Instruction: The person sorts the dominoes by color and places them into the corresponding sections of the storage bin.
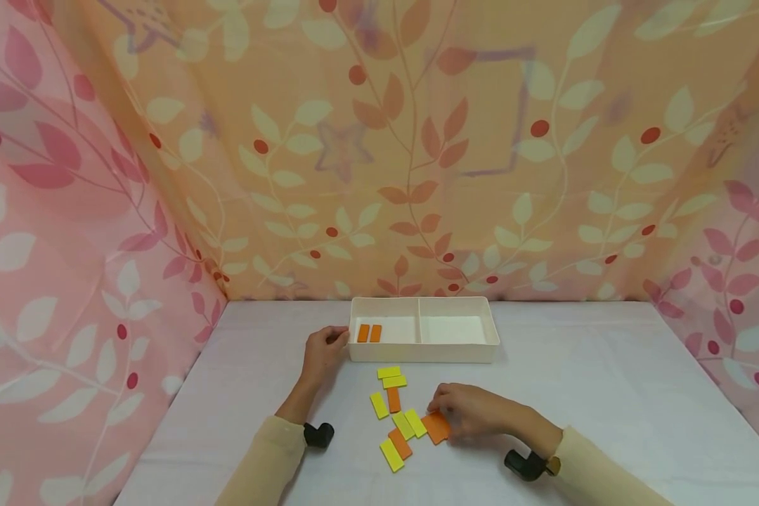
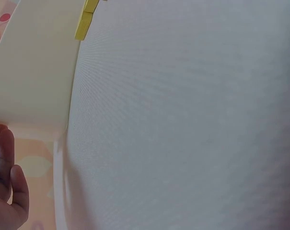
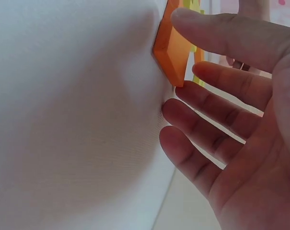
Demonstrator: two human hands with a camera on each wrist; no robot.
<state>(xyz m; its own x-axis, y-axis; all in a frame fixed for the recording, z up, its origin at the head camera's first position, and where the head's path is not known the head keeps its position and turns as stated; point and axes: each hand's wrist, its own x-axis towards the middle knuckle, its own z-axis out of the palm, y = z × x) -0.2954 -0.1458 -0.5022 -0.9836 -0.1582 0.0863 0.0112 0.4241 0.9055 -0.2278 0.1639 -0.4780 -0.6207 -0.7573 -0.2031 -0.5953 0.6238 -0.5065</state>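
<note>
My left hand point(image 1: 325, 355) is at the left end of a white two-compartment box point(image 1: 420, 353), its fingertips right at the box's end wall. In the left wrist view the fingers point(image 2: 5, 146) are loosely bent against that wall. My right hand point(image 1: 474, 411) is over orange tiles point(image 1: 436, 427) on the table. The right wrist view shows the thumb tip overlapping an orange tile point(image 3: 176, 50), while the other fingers point(image 3: 207, 103) spread loosely beside it. Two orange tiles point(image 1: 370, 333) lie side by side in the box's left compartment; the right compartment point(image 1: 452, 329) holds nothing.
Between the hands, yellow tiles point(image 1: 391, 455) and orange tiles point(image 1: 393, 400) lie scattered in front of the box on a white-covered table point(image 1: 575, 351). Leaf-patterned curtains point(image 1: 411, 140) hang behind and at both sides. Each wrist wears a small black device point(image 1: 319, 436).
</note>
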